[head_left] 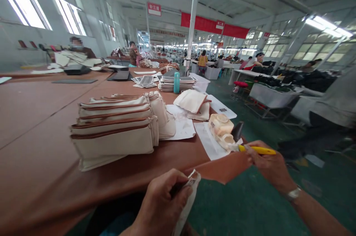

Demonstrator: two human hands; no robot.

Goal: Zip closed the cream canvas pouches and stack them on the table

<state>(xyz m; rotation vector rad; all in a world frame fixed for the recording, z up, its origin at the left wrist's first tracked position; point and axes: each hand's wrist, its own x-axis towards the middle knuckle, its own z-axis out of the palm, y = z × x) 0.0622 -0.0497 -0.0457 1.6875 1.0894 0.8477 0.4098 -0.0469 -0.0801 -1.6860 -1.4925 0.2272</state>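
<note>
My left hand pinches a cream fabric piece with a brown inner side, near the front edge of the table. My right hand is closed round the yellow handle of a brush. The brush's pale tip is at the small round mouth of a glue-smeared plastic bottle, which lies on a white sheet at the table's right corner. I cannot tell whether the tip is inside the mouth. Left of the bottle, a row of cream pouches with brown edging stands on the table.
The brown-covered table ends just before me. Loose cream pieces, a turquoise bottle and a dark object are around the work. A person is close on the right; several people work farther back.
</note>
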